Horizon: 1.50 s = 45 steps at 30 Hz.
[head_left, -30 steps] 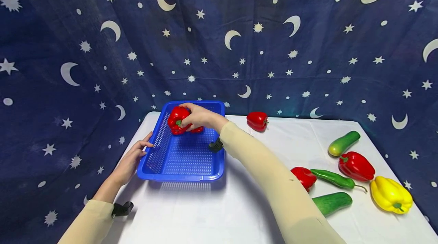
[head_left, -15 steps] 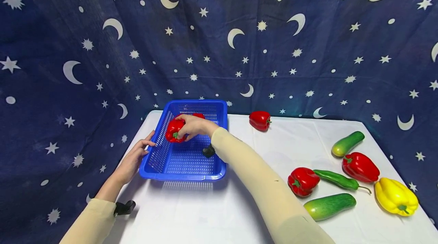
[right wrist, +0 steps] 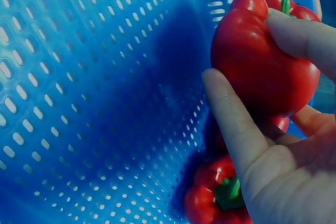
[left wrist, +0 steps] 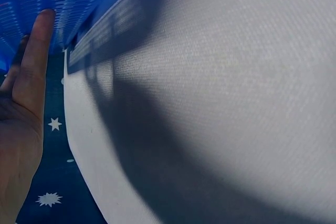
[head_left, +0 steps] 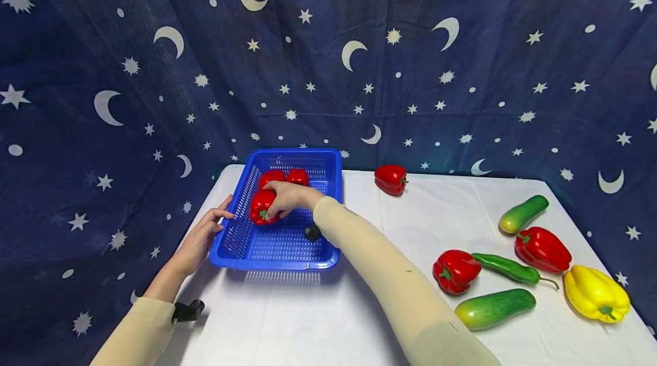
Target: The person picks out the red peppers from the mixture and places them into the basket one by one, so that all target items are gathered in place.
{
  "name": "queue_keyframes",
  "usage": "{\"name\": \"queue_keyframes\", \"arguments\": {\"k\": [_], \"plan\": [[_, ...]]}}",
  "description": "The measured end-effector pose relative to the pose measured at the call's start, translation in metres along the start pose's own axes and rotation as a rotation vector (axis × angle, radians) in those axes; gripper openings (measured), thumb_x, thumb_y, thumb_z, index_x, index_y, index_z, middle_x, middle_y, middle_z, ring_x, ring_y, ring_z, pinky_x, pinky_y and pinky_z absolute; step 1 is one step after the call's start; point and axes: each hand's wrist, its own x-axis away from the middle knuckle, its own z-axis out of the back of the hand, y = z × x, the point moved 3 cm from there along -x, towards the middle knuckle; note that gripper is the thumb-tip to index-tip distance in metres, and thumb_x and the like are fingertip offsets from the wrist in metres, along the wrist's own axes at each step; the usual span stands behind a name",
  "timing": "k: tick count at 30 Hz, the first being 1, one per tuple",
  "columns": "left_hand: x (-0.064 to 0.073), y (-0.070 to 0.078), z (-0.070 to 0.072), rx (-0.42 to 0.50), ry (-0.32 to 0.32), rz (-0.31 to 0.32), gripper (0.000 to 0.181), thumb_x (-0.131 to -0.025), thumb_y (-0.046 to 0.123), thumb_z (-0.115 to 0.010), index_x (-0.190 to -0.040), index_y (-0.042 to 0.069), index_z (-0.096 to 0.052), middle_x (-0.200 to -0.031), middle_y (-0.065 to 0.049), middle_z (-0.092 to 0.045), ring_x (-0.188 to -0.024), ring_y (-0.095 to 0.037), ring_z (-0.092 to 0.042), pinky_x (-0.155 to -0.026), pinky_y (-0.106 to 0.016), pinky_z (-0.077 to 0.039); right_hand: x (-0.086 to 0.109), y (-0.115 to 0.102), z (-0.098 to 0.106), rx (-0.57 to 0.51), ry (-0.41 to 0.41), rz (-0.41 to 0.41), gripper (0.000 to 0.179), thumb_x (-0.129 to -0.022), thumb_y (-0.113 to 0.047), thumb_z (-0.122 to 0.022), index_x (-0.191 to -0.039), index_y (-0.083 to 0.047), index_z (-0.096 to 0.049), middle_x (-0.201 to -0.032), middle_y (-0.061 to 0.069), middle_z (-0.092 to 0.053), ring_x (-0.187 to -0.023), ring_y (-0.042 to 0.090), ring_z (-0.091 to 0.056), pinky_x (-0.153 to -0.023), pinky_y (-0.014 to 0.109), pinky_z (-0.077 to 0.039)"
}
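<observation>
My right hand (head_left: 290,198) grips a red bell pepper (head_left: 262,209) inside the blue plastic basket (head_left: 277,266), near its left wall. In the right wrist view, the thumb lies near the green stem of this pepper (right wrist: 262,72), with fingers on its other side. Behind it in the basket are two more red bell peppers, one at the left (head_left: 272,177) and one beside it (head_left: 297,176). Against the basket's left rim rests my left hand (head_left: 197,240), its fingers fairly straight. The left wrist view shows a finger (left wrist: 37,51) touching the perforated outer wall.
Outside the basket stands a red bell pepper (head_left: 391,179) at the back. On the right lie two more red bell peppers, including one (head_left: 457,271) near a green chili (head_left: 508,268), two cucumbers, one nearer (head_left: 495,309), and a yellow bell pepper (head_left: 596,293). A starry curtain (head_left: 410,69) hangs behind.
My right hand has moved toward the front of the basket with the red bell pepper, uncovering the two peppers behind. The left hand has stayed at the rim.
</observation>
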Motion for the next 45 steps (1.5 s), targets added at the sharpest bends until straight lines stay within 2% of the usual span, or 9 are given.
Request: {"name": "queue_keyframes", "arguments": {"k": [9, 19, 27, 31, 39, 45], "plan": [[-0.0006, -0.0008, 0.001, -0.007, 0.003, 0.003, 0.032, -0.1, 0.002, -0.03, -0.127, -0.002, -0.048, -0.172, 0.0, -0.013, -0.157, -0.035, -0.002, -0.101, -0.012, -0.033, -0.0032, 0.0031, -0.0074, 0.021, -0.016, -0.023, 0.088, -0.081, -0.003, -0.083, -0.156, -0.014, -0.036, -0.148, 0.015, -0.04, -0.124, 0.034, -0.052, -0.086, 0.041, -0.057], [-0.0004, 0.0003, 0.0004, 0.006, 0.008, 0.007, 0.032, -0.1, 0.001, -0.029, -0.126, -0.002, -0.048, -0.172, -0.002, -0.012, -0.156, -0.036, -0.002, -0.102, -0.012, -0.033, -0.0049, 0.0056, -0.0095, 0.052, -0.009, -0.017, 0.086, -0.082, -0.006, -0.083, -0.155, -0.01, -0.037, -0.147, 0.014, -0.043, -0.122, 0.029, -0.052, -0.087, 0.035, -0.056], [0.0002, 0.0021, -0.0003, 0.0, 0.006, 0.007, 0.033, -0.099, 0.0, -0.028, -0.126, -0.003, -0.047, -0.171, -0.002, -0.013, -0.156, -0.036, -0.003, -0.102, -0.011, -0.033, -0.0065, 0.0082, -0.0069, -0.057, -0.071, -0.024, 0.086, -0.082, 0.001, -0.079, -0.156, -0.009, -0.036, -0.154, 0.014, -0.039, -0.125, 0.03, -0.052, -0.088, 0.041, -0.056], [0.0002, 0.002, -0.0005, -0.001, 0.008, 0.01, 0.034, -0.099, 0.0, -0.028, -0.126, -0.002, -0.047, -0.171, -0.002, -0.013, -0.156, -0.035, -0.003, -0.102, -0.01, -0.032, -0.0059, 0.0093, -0.0061, -0.047, -0.079, -0.021, 0.083, -0.082, 0.0, -0.08, -0.154, -0.01, -0.04, -0.155, 0.013, -0.04, -0.127, 0.031, -0.053, -0.087, 0.042, -0.057], [0.0, 0.0018, -0.0007, 0.003, 0.01, 0.005, 0.032, -0.099, 0.001, -0.029, -0.126, -0.004, -0.046, -0.171, -0.004, -0.013, -0.156, -0.037, -0.003, -0.102, -0.011, -0.032, -0.0049, 0.0097, -0.004, 0.03, -0.013, 0.003, 0.08, -0.08, -0.007, -0.085, -0.149, -0.008, -0.043, -0.144, 0.012, -0.047, -0.115, 0.025, -0.057, -0.087, 0.039, -0.056], [0.0001, 0.0022, -0.0002, 0.005, 0.012, -0.006, 0.033, -0.098, -0.001, -0.029, -0.125, -0.003, -0.047, -0.171, -0.004, -0.012, -0.156, -0.037, -0.002, -0.102, -0.011, -0.032, -0.0052, 0.0094, -0.0026, 0.063, 0.052, 0.019, 0.073, -0.083, -0.009, -0.084, -0.146, -0.007, -0.046, -0.136, 0.013, -0.052, -0.099, 0.022, -0.065, -0.087, 0.036, -0.056]]}}
